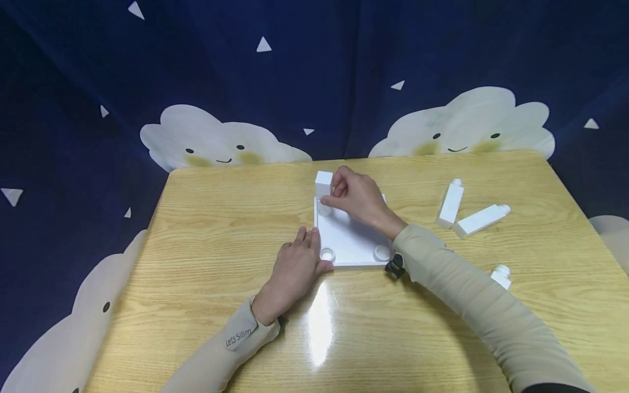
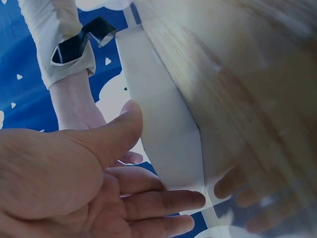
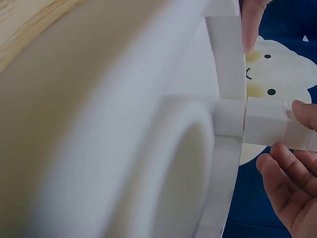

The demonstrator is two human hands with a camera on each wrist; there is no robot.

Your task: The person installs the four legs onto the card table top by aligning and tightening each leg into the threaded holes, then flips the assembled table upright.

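A: What is held by the right hand (image 1: 357, 196)?

B: A white square peg (image 1: 323, 184) is pinched between the thumb and curled fingers and kept upright at the far left corner of the white square board (image 1: 351, 240). In the right wrist view, the peg (image 3: 270, 128) is seen meeting the board's edge (image 3: 229, 99), with fingertips (image 3: 283, 161) wrapped round it.

A: And the left hand (image 1: 295, 267)?

B: It is laid flat against the board's near left side, fingers straight and relaxed, nothing gripped. In the left wrist view, the thumb (image 2: 115, 133) is seen resting against the board's edge (image 2: 163, 139).

A: Where is the board placed?

B: Near the middle of the wooden table (image 1: 196, 229). Two round sockets (image 1: 327, 254) are seen at its near corners.

A: What else is there?

B: Three further white pegs (image 1: 450, 203) are left on the table to the right, well apart from the board.

A: Can any writing be read?

B: "Let's Slim" is printed on a tag on the left sleeve (image 1: 238, 337). No other lettering can be made out.
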